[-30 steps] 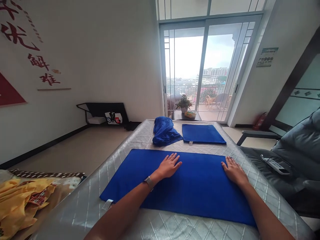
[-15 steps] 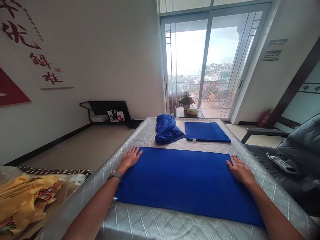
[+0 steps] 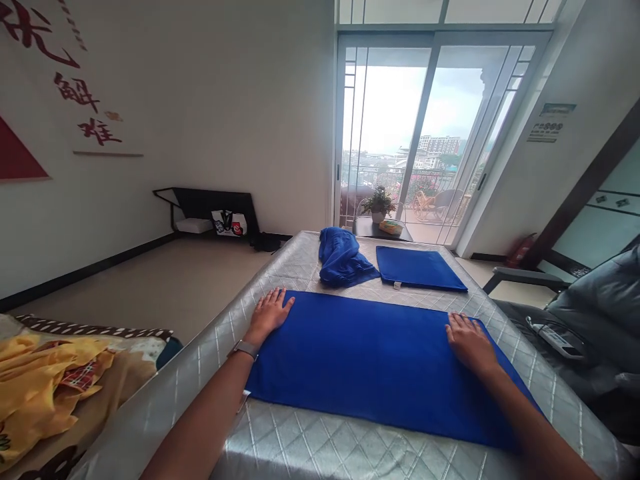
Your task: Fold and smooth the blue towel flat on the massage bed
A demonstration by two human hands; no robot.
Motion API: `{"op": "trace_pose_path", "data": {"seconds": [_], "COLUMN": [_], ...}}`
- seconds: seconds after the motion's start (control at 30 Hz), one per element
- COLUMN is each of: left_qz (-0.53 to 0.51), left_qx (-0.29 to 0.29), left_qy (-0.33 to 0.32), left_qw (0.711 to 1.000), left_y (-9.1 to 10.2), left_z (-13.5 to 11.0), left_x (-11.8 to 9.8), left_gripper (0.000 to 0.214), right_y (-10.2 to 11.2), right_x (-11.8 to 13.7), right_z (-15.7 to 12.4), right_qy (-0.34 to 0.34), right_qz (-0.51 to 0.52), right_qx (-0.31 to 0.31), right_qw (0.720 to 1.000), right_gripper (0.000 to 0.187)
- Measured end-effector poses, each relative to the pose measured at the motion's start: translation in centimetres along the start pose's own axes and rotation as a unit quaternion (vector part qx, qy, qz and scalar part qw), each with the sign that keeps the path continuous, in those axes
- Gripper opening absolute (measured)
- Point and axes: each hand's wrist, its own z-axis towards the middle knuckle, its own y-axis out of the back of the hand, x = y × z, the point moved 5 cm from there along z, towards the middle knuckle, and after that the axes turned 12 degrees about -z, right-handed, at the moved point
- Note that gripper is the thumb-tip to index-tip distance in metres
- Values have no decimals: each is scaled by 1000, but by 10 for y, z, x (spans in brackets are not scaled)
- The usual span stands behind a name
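Observation:
A blue cloth (image 3: 360, 360), folded into a long rectangle, lies flat on the quilted silvery table cover (image 3: 320, 427). On its far left corner rests my left hand (image 3: 271, 315), palm down with the fingers stretched out. My right hand (image 3: 470, 340) lies flat near the far right corner, fingers extended and close together. Beyond the long cloth are a crumpled blue cloth (image 3: 343, 257) and a neatly folded blue cloth (image 3: 420, 268) with a small white tag at its near edge. A white tag also sticks out at the long cloth's near left corner.
Yellow fabric (image 3: 50, 380) lies in a heap at the lower left. A dark armchair (image 3: 590, 307) holding a white power strip (image 3: 555, 338) stands at the right. Behind the table are a potted plant (image 3: 379, 204) on a chair and a sliding glass door (image 3: 390, 120).
My right hand has slid left, inward from the cloth's right edge. My left hand stays on the far left corner. The camera view has shifted slightly.

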Motion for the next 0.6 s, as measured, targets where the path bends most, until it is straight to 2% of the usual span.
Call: {"op": "trace_pose_path", "data": {"seconds": [0.17, 0.23, 0.3, 0.37, 0.43, 0.5, 0.6], "left_qz": [-6, -8, -7, -1, 3, 2, 6], "left_qx": [1, 1, -2, -5, -5, -3, -5], "left_qy": [0, -1, -2, -3, -4, -3, -3], "left_qw": [1000, 1000, 1000, 1000, 1000, 1000, 1000], "left_y": [0, 1, 1, 1, 0, -1, -2], "left_z": [-1, -2, -2, -2, -1, -1, 0], "left_x": [1, 1, 1, 1, 1, 1, 3], "left_gripper": [71, 71, 70, 69, 68, 68, 68], "right_y": [59, 68, 67, 60, 51, 38, 8], "right_x": [123, 159, 177, 178, 164, 137, 76], "right_z": [-25, -33, -38, -41, -42, -43, -43], "right_qy": [157, 183, 177, 165, 157, 140, 84], "right_qz": [130, 165, 185, 186, 173, 154, 120], "right_qx": [-4, 16, 48, 67, 73, 80, 92], "right_qw": [979, 969, 965, 966, 970, 975, 985], "right_gripper": [68, 75, 83, 86, 85, 82, 81]}}
